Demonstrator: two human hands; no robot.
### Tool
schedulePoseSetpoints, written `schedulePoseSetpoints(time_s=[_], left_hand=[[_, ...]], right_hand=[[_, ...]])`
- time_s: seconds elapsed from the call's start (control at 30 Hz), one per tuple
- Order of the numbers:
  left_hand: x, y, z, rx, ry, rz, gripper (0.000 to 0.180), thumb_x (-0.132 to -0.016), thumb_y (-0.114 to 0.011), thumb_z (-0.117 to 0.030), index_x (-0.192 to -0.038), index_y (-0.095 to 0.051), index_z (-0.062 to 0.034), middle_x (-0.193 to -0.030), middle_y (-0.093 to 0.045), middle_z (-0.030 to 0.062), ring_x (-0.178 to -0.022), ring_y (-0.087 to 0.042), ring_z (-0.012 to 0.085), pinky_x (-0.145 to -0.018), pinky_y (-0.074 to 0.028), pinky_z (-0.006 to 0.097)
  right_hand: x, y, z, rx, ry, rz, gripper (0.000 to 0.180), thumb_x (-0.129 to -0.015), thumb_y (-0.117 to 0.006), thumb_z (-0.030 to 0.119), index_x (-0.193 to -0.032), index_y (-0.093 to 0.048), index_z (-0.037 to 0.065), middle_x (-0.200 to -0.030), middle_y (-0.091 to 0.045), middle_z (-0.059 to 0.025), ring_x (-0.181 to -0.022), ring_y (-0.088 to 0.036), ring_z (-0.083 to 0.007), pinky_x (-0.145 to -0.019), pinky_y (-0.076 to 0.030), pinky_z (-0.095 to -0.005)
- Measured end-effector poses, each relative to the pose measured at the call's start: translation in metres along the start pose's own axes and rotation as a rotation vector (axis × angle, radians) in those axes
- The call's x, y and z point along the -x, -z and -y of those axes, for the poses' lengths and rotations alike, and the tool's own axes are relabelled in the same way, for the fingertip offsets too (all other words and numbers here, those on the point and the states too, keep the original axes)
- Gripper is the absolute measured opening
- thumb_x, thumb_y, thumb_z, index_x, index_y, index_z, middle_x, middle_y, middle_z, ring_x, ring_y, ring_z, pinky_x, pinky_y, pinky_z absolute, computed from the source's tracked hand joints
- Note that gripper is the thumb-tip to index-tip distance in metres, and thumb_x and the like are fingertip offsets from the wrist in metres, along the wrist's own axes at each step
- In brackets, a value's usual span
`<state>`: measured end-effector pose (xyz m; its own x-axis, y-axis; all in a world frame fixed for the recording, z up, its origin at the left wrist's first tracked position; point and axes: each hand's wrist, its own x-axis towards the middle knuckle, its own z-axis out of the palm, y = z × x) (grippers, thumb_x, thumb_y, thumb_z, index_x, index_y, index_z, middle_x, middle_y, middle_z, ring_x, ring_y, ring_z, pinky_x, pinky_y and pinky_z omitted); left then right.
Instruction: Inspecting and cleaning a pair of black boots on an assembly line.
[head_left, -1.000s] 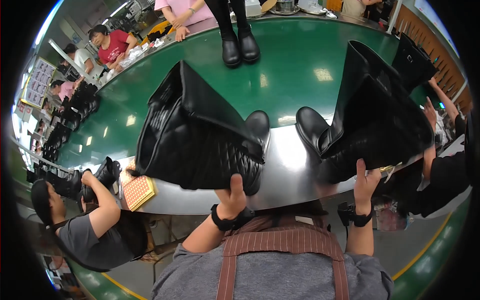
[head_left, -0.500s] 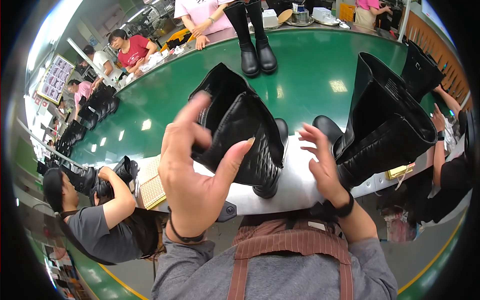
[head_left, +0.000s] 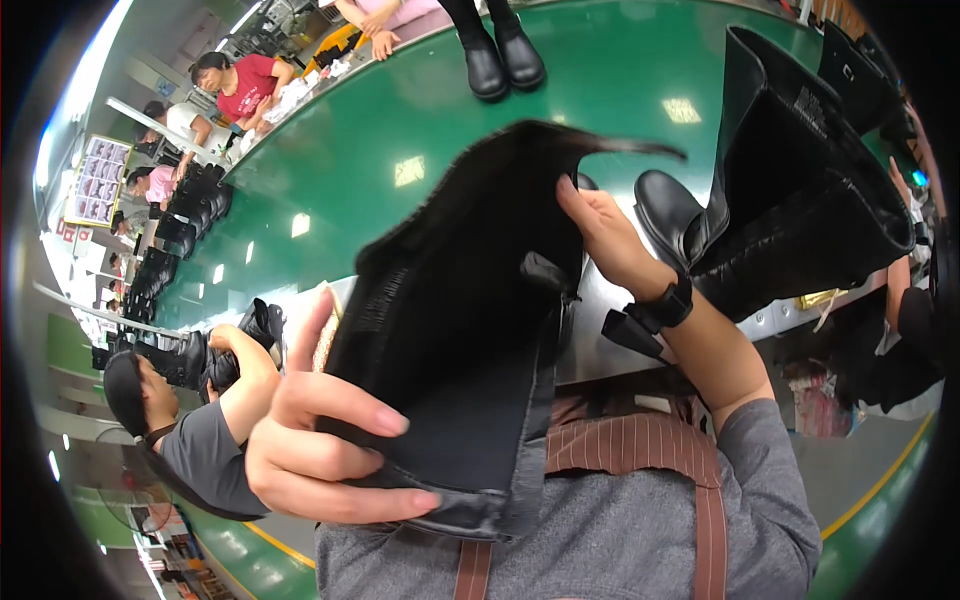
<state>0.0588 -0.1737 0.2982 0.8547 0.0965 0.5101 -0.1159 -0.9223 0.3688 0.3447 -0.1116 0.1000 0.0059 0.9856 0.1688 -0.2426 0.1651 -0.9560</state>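
A tall black boot (head_left: 430,340) is tipped toward me with its shaft spread wide, so its dark lining faces up. My left hand (head_left: 310,440) grips the near edge of the shaft, its fingers reaching over into the opening. On the far right side of the same shaft, my right hand (head_left: 620,240) pinches the edge with the thumb on top. The boot's foot is hidden behind the shaft. A second tall black boot (head_left: 810,225) stands just right of my right hand, its shaft gaping and its rounded toe to the left.
Across the green work surface (head_left: 330,170) stands a pair of black boots (head_left: 505,65). A co-worker (head_left: 225,440) handles a boot at my left, and another person's arm shows at the right edge. Boots line the far left side. Another black boot (head_left: 855,80) is at the far right.
Both hands, which were apart from the boot's edge and open, now hold its shaft. The shaft has been tilted toward me and spread open. The view has also shifted slightly.
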Motion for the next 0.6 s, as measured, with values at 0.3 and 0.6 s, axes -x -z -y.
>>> schedulePoseSetpoints(time_s=[0.3, 0.6], left_hand=[[-0.014, -0.012, -0.038, -0.548, 0.375, -0.011, 0.022, -0.055, -0.078, -0.013, -0.075, -0.068, -0.0113, -0.075, -0.068, 0.0007, -0.087, -0.066, 0.0297, -0.106, -0.025, 0.074], [0.003, -0.015, -0.002, -0.165, -0.455, 0.123, 0.027, -0.047, -0.067, -0.017, -0.072, -0.077, -0.0208, -0.069, -0.044, -0.0076, -0.085, -0.06, 0.0078, -0.109, -0.023, 0.069]], right_hand=[[0.015, -0.005, 0.016, 0.244, 0.082, -0.048, 0.055, -0.104, -0.045, 0.045, -0.064, -0.038, 0.008, -0.06, -0.029, 0.0079, -0.058, -0.025, -0.0042, -0.049, -0.023, -0.0276], [0.016, -0.005, -0.001, 0.29, 0.549, -0.144, 0.043, -0.104, -0.049, 0.038, -0.075, -0.051, 0.005, -0.068, -0.038, 0.0072, -0.065, -0.032, -0.0033, -0.056, -0.029, -0.024]])
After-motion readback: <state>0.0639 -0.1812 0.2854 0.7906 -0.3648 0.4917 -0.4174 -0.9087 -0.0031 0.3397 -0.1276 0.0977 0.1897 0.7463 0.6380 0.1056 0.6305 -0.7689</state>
